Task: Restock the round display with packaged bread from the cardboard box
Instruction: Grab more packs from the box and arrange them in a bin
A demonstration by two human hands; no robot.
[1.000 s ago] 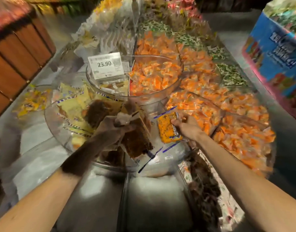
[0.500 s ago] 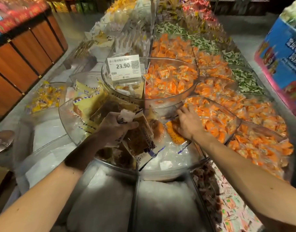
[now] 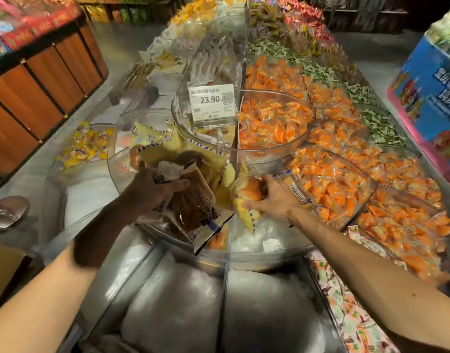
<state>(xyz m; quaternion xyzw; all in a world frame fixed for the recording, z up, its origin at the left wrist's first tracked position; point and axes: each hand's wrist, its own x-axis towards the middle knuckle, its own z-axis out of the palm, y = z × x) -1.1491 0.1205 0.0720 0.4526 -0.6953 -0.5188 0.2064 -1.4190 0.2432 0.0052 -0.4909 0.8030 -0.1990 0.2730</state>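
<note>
Your left hand [image 3: 152, 192] grips clear-wrapped brown bread packets [image 3: 193, 207] — keep them bunched. Your right hand [image 3: 272, 197], fingers spread on a yellow-wrapped bread pack [image 3: 247, 194], should nudge it toward twelve o'clock, deeper into the clear round display bowl [image 3: 269, 248].

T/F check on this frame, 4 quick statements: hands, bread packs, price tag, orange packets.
1. The left hand grips brown bread packs. True.
2. The right hand is empty and raised clear of the display. False: it rests on an orange bread pack in the clear round display.
3. The price tag reads 23.90. True.
4. The upper bowl holds green packets. False: its orange packets fill the right half.
</note>
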